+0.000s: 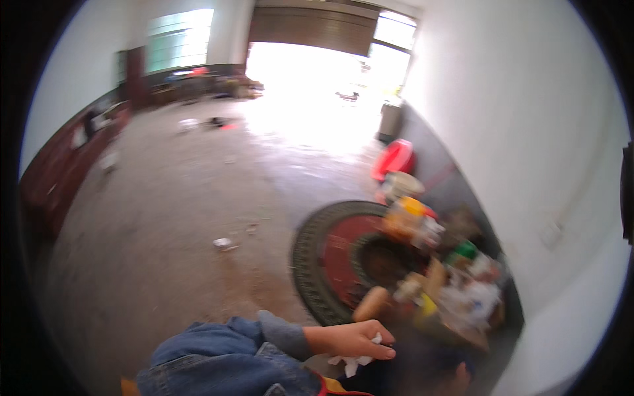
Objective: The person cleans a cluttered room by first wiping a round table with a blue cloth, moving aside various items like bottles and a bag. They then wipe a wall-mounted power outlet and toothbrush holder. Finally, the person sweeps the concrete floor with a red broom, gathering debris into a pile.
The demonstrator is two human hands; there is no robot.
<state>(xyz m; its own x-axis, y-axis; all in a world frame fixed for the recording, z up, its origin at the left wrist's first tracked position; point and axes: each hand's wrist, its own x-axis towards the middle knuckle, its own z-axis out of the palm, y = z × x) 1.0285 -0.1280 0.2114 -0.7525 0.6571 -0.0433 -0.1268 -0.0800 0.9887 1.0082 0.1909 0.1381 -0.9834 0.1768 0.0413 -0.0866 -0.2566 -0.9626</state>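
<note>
My left hand (357, 340), in a rolled-up blue denim sleeve, is closed around crumpled white tissue or paper (352, 365). Loose ends of it hang below the fingers. A blurred piece of skin at the lower right edge, beside something dark blue, seems to be my right hand (462, 379); its fingers and anything it holds cannot be made out. Just beyond the left hand stands a round dark-rimmed object with a red patterned top (342, 242), possibly a table. A blurred tan rounded object (371, 303) lies at its near edge.
Plastic bags (470, 302), a yellow-orange container (403, 218) and other clutter crowd the right wall. Behind them are a pale bucket (402, 185) and a red basin (395, 159). A small white scrap (224, 243) lies on the concrete floor (168, 213). A partly raised shutter (312, 27) hangs over the bright doorway.
</note>
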